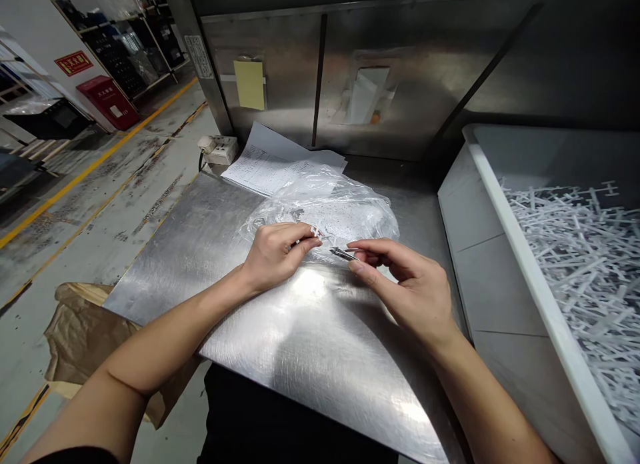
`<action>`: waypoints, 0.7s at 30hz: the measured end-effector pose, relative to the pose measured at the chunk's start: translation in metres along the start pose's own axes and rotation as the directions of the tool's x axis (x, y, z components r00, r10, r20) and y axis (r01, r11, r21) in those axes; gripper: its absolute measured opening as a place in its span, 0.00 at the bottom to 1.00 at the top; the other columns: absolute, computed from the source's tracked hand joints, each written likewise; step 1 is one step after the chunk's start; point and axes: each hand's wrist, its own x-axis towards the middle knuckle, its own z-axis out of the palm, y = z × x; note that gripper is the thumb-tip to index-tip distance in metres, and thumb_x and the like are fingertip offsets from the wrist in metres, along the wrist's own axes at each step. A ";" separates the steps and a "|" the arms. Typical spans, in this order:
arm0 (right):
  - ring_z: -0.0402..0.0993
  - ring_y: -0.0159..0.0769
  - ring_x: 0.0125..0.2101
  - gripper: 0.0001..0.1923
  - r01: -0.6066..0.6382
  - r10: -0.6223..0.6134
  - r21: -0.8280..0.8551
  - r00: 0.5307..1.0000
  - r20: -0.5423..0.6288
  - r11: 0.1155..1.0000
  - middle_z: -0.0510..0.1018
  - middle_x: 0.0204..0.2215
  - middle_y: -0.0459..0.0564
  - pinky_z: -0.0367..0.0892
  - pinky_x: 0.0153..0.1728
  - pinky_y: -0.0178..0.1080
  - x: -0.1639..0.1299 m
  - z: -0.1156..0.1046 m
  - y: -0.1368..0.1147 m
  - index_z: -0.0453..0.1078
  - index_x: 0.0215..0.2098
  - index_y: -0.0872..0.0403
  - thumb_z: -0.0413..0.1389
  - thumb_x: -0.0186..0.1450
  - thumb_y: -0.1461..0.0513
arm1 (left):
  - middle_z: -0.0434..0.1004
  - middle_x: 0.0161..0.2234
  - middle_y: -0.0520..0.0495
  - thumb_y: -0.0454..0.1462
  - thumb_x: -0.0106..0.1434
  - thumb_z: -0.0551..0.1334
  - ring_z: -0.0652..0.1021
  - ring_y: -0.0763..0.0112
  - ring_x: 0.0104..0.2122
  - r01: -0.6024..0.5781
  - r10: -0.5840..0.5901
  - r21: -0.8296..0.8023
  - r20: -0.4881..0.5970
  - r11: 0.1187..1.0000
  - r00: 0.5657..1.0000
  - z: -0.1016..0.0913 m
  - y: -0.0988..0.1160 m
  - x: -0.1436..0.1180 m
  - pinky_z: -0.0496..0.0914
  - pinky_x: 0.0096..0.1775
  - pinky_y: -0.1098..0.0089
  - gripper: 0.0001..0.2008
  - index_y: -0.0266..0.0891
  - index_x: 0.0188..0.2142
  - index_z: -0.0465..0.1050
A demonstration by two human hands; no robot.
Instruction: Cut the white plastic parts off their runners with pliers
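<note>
L hand: grasping a small white plastic piece, pinched btwn thumb + index at fingertips. R hand: grasping small metal clippers, thumb below, index above, head aimed left at the L-hand pc. Clipper head sits just beside the pc; can't tell if they touch, too small. Both hands are over the near edge of a clear plastic bag, approx mid-table; L forearm runs low across the table's left side.

Bag lies crumpled on the brushed-steel table, w/ small dark specks showing on it; can't tell if they're inside. Behind it, partly under: printed sheets, fanned a bit. Left of sheets, at table's back corner: white socket block w/ plug in.

R side, next to table: big white bin, w/ a heap of thin white plastic sprues in it, tangled, a few near the back wall.

Back steel panel: yellow note on left, clear pocket w/ white paper further right. Floor, left of table: crumpled brown paper. Bkgd upper left: red box below a red sign, black crates on racks nearby.
</note>
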 end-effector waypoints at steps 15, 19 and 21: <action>0.84 0.39 0.32 0.12 -0.127 0.127 0.037 0.992 -0.011 0.991 0.86 0.32 0.48 0.77 0.37 0.42 -0.003 0.005 0.005 0.85 0.47 0.50 0.67 0.72 0.53 | 0.89 0.37 0.47 0.36 0.75 0.68 0.86 0.67 0.36 0.065 -0.066 -0.071 -0.015 0.995 0.998 0.004 0.003 -0.002 0.75 0.39 0.69 0.07 0.39 0.40 0.84; 0.83 0.39 0.30 0.13 -0.167 0.166 0.067 0.986 0.023 0.984 0.85 0.28 0.48 0.76 0.34 0.41 -0.004 0.006 0.006 0.84 0.46 0.52 0.67 0.72 0.52 | 0.89 0.36 0.49 0.36 0.75 0.68 0.86 0.69 0.36 0.134 -0.133 -0.068 0.026 0.989 0.991 0.004 0.004 -0.001 0.73 0.39 0.71 0.07 0.40 0.38 0.84; 0.82 0.38 0.28 0.13 -0.188 0.185 0.098 0.982 0.041 0.977 0.84 0.27 0.48 0.76 0.32 0.40 -0.004 0.007 0.005 0.82 0.44 0.53 0.67 0.72 0.52 | 0.88 0.35 0.51 0.35 0.74 0.68 0.85 0.70 0.34 0.169 -0.166 -0.073 0.053 0.983 0.985 0.004 0.005 -0.001 0.72 0.38 0.71 0.07 0.40 0.38 0.84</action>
